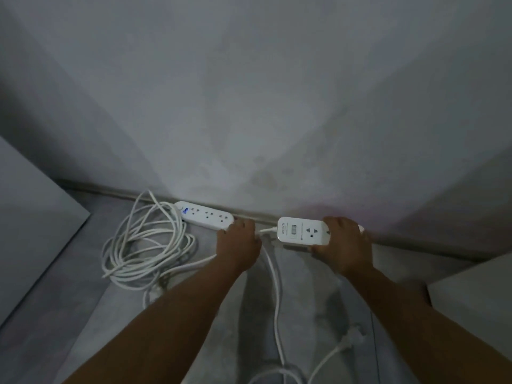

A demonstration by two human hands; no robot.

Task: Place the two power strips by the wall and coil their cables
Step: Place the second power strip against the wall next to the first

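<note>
A person's left hand (239, 242) is gripping the end of a three-outlet power strip (206, 214) with curled fingers, while the right hand (343, 245) is clasping a second power strip (302, 231). Both strips are lying on the floor (194, 314) against the wall (249, 106), with a coiled cable (144, 245) heaped beside the first.

The left power strip (205, 216) and right power strip (303, 231) lie in line on the floor (83, 300) against the wall (249, 106). A cable bundle (144, 245) lies before the left one.
</note>
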